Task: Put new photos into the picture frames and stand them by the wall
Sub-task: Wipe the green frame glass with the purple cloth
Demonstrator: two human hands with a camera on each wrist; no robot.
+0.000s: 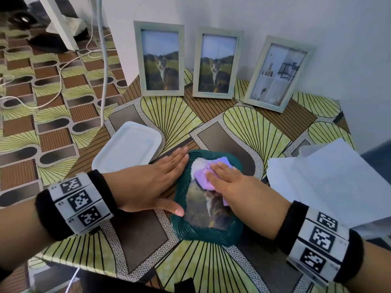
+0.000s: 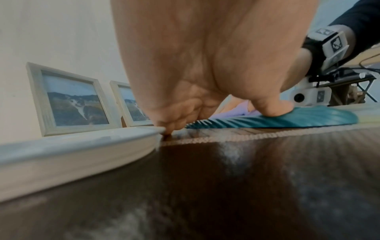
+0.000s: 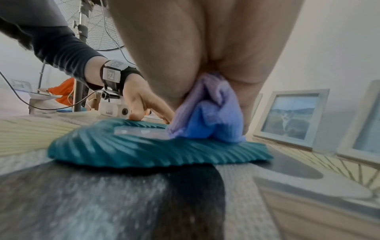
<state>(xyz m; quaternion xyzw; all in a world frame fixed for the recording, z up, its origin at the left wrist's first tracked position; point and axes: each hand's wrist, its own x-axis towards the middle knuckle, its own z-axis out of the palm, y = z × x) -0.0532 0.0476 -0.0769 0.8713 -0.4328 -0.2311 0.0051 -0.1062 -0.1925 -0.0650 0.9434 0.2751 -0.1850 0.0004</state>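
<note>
white tray (image 1: 127,149) left, papers (image 1: 330,182) right, open tabletop (image 1: 211,115) ahead

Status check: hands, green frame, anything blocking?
Left hand flat, steadying green frame. Right hand presses purple cloth on its glass. Frame lies flat; three frames by wall. Nothing blocking.

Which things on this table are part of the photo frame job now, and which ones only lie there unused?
In use:
- green frame, flat, cat photo inside
- purple cloth under right hand
- left hand steadying the frame
- three pale frames by the wall

Lying about:
- white lid
- white papers
</note>
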